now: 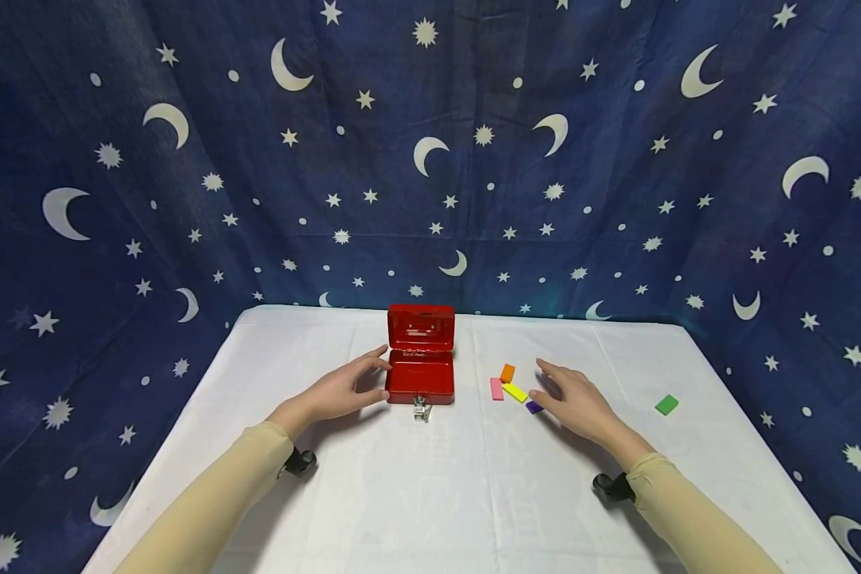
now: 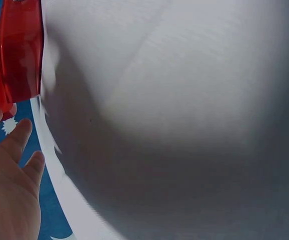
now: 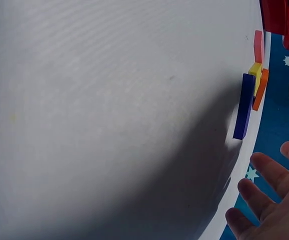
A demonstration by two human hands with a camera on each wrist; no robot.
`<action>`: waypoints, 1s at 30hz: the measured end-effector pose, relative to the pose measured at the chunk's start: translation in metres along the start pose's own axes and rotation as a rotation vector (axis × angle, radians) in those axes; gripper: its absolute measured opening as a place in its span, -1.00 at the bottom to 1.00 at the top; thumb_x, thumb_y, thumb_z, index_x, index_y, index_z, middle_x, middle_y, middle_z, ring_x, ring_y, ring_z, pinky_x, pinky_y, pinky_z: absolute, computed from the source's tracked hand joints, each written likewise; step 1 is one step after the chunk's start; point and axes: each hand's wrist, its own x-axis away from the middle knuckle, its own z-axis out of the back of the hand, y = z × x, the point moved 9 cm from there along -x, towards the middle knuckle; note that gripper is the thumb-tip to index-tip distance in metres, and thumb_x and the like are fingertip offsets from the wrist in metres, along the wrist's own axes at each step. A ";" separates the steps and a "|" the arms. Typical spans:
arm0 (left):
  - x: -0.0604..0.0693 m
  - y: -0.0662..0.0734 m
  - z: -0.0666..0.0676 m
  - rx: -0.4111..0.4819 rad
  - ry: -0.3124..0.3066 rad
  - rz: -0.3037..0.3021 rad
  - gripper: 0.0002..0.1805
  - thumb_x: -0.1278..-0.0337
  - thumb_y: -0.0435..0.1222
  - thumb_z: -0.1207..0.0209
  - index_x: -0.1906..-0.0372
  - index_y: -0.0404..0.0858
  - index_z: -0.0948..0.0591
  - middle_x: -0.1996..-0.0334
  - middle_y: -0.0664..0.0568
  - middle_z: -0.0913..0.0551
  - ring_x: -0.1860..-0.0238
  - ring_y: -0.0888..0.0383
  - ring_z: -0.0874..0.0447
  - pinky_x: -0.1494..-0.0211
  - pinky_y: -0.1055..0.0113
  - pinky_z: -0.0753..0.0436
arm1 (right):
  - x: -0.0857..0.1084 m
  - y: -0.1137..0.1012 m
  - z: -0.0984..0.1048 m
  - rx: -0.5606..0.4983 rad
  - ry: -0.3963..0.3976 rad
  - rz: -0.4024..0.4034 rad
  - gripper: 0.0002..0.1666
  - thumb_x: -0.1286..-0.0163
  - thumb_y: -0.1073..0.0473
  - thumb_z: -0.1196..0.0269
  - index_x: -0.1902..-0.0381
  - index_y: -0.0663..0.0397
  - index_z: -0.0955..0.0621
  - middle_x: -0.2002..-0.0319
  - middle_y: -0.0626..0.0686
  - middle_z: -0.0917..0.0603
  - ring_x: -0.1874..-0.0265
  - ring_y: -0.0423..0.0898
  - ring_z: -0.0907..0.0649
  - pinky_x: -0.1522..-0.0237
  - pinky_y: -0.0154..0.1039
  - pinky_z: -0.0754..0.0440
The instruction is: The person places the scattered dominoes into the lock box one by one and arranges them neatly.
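Toward the far edge of the white-covered counter [image 1: 402, 494], the red cash box [image 1: 438, 399] lies with its long axis left to right, lid raised at the far side and latch [image 1: 419, 409] pointing near. The left hand [image 1: 340, 389], fingers apart and holding nothing, is at its left side; contact is unclear. The right hand [image 1: 577, 405], also ungripping, is just right of the yellow block [image 1: 515, 393], which slants from far left to near right.

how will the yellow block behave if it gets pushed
The yellow block looks stiff, given its straight, crisp edges. Lying flat, it would probably slide rather than roll or tip. A push might also nudge the orange block, which lies close by.
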 end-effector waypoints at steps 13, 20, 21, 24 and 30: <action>-0.005 -0.003 -0.001 0.007 0.006 -0.007 -0.49 -0.27 0.15 -0.29 -0.23 0.09 -0.52 -0.62 0.28 -0.07 -0.57 0.07 -0.12 -0.50 -0.12 -0.25 | -0.011 -0.004 -0.003 -0.052 -0.004 -0.004 -0.12 -0.46 -0.20 -0.25 -0.56 0.07 -0.29 -0.44 0.23 -0.43 -0.42 0.31 -0.34 -0.39 0.33 -0.25; -0.006 -0.002 0.000 0.018 0.000 -0.002 -0.52 -0.28 0.16 -0.28 -0.18 0.08 -0.53 -0.62 0.29 -0.06 -0.57 0.07 -0.12 -0.51 -0.12 -0.24 | -0.016 -0.006 -0.002 -0.078 -0.021 -0.046 -0.12 -0.46 -0.18 -0.26 -0.57 0.05 -0.28 -0.43 0.23 -0.44 -0.43 0.30 -0.32 -0.41 0.34 -0.20; -0.006 -0.002 0.000 0.017 0.000 -0.003 -0.52 -0.28 0.16 -0.28 -0.18 0.08 -0.53 -0.62 0.29 -0.06 -0.57 0.07 -0.12 -0.50 -0.12 -0.24 | -0.017 -0.006 -0.002 -0.082 -0.022 -0.050 -0.13 -0.46 -0.18 -0.26 -0.57 0.05 -0.28 -0.43 0.23 -0.44 -0.43 0.30 -0.33 -0.41 0.35 -0.20; -0.006 -0.002 -0.001 0.021 -0.002 -0.004 -0.54 -0.29 0.15 -0.27 -0.16 0.08 -0.52 -0.61 0.30 -0.06 -0.57 0.08 -0.12 -0.50 -0.11 -0.24 | -0.020 -0.007 -0.002 -0.092 -0.025 -0.065 -0.12 -0.45 -0.17 -0.27 -0.56 0.05 -0.28 -0.41 0.24 -0.46 -0.42 0.30 -0.34 -0.40 0.35 -0.21; -0.006 -0.001 -0.001 0.028 0.000 -0.010 -0.56 -0.27 0.12 -0.30 -0.12 0.06 -0.52 -0.61 0.28 -0.08 -0.57 0.06 -0.14 -0.50 -0.12 -0.25 | -0.026 -0.007 -0.004 -0.116 -0.026 -0.070 -0.13 -0.43 -0.15 -0.30 -0.55 0.06 -0.30 -0.37 0.24 -0.50 -0.39 0.31 -0.36 -0.40 0.34 -0.22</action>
